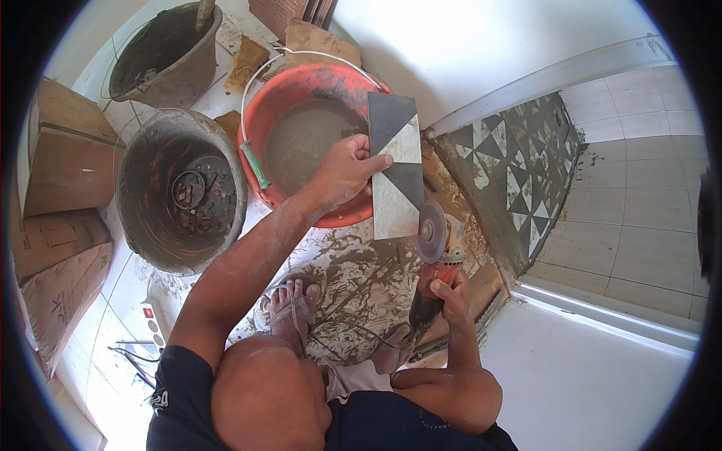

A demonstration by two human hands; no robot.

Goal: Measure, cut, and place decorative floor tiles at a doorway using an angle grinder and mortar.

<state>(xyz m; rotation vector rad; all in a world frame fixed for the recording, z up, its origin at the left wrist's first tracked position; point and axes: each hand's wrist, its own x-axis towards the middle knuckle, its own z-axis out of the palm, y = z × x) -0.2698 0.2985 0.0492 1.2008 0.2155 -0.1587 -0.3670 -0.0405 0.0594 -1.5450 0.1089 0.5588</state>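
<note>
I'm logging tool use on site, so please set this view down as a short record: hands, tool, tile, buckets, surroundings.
left hand: grips the patterned tile
tile: dark and pale triangles, near the red bucket's right rim
right hand: holds the angle grinder
disc: beside the tile's lower right edge; contact unclear
red bucket: holds cloudy grey liquid
other buckets: near bucket and far bucket, both dirty, to the left
power strip: white, lower left

Brown cardboard boxes (pixel 71 169) at left — a white power strip (pixel 156 325) nearby.
</note>
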